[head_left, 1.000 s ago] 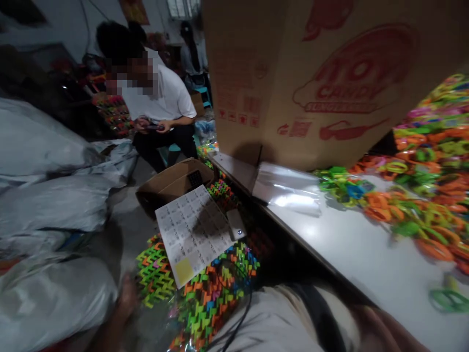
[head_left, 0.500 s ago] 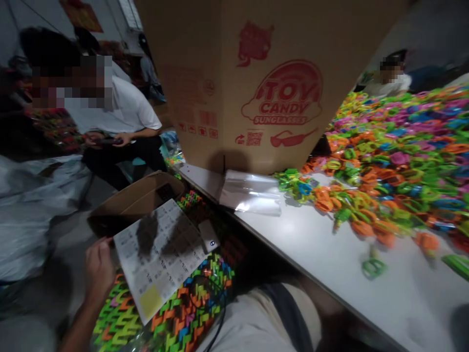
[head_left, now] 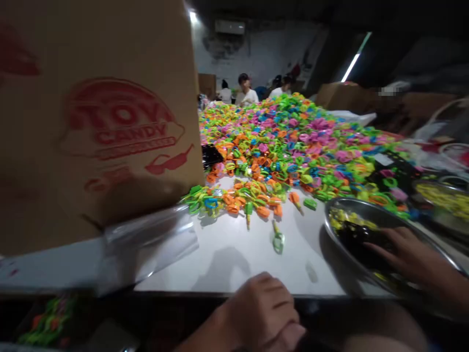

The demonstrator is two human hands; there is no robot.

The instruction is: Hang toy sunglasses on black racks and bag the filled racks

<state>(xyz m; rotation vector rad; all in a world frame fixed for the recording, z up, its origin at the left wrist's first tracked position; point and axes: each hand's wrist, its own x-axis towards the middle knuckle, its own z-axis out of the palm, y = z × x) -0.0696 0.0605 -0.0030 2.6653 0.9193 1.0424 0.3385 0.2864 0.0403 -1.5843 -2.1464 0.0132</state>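
Observation:
My left hand (head_left: 262,313) sits at the near edge of the white table (head_left: 234,252), fingers curled under into a fist; what they hold, if anything, is hidden. My right hand (head_left: 410,256) reaches into a metal bowl (head_left: 346,208) at the right, fingers stretched out flat over dark and yellow pieces inside. A loose green plastic piece (head_left: 278,240) lies on the table between my hands. Beyond it spreads a big heap of colourful plastic toy glasses (head_left: 293,142).
A tall cardboard box printed "TOY CANDY" (head_left: 102,127) stands at the left, with clear plastic bags (head_left: 154,239) lying at its foot. A second bowl with yellow pieces (head_left: 445,200) is at the far right. People in white shirts (head_left: 245,93) sit at the far end.
The view has swung right from the floor and the sheet of labels up to the table. My left hand left the sheet and came to the table's edge. My right hand now shows, in the bowl.

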